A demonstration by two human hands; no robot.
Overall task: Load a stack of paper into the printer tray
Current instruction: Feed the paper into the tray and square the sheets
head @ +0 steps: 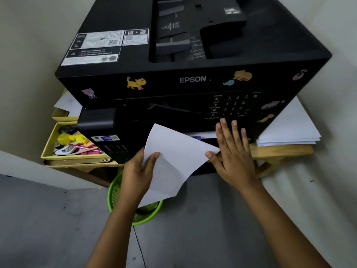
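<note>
A black Epson printer [193, 80] with cat stickers stands on a low wooden table [280, 151]. In front of its lower slot [208, 141] I hold white paper [173, 157], tilted with one corner up. My left hand [139, 171] pinches the paper's left edge, thumb on top. My right hand [231, 153] is flat with fingers spread against the printer's front; its thumb touches the paper's right corner. Some white paper shows inside the slot behind the held sheets. How thick the held paper is cannot be told.
A stack of white paper [287, 132] lies on the table right of the printer. A yellow box [48, 144] with pens and small items sits to the left. A green mesh basket [119, 200] stands on the grey floor below my left hand.
</note>
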